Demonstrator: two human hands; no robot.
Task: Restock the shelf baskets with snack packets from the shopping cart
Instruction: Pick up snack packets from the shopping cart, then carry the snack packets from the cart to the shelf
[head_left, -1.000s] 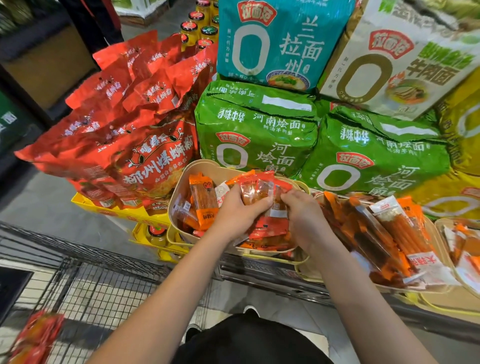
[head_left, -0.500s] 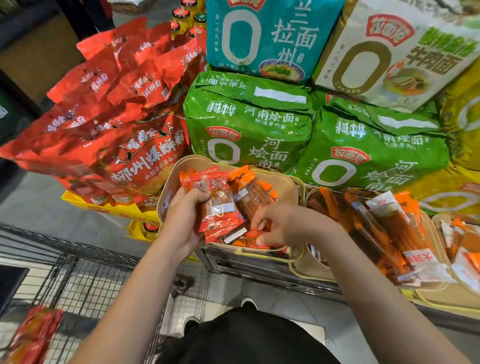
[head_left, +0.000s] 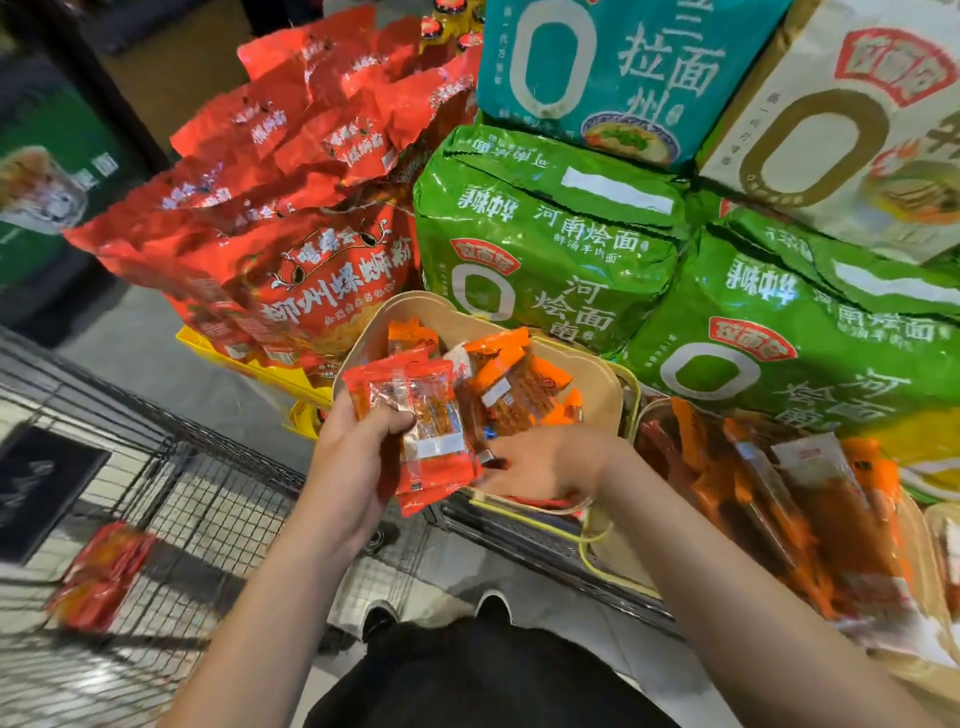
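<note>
Shelf (head_left: 545, 540) carries baskets (head_left: 618, 410) and noodle bags (head_left: 540, 244).

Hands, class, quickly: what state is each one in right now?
Left hand: grips a bunch of red packets.
Right hand: reaches into the basket; fingertips hidden behind the packets, so its state cannot be told.

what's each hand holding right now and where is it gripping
The left hand grips a bunch of red snack packets by their left edge, thumb on top. The right hand reaches into the basket; its grip cannot be told.

Red snack packets (head_left: 426, 431) fanned above tan basket (head_left: 605, 400), orange packets (head_left: 511, 384) inside
</note>
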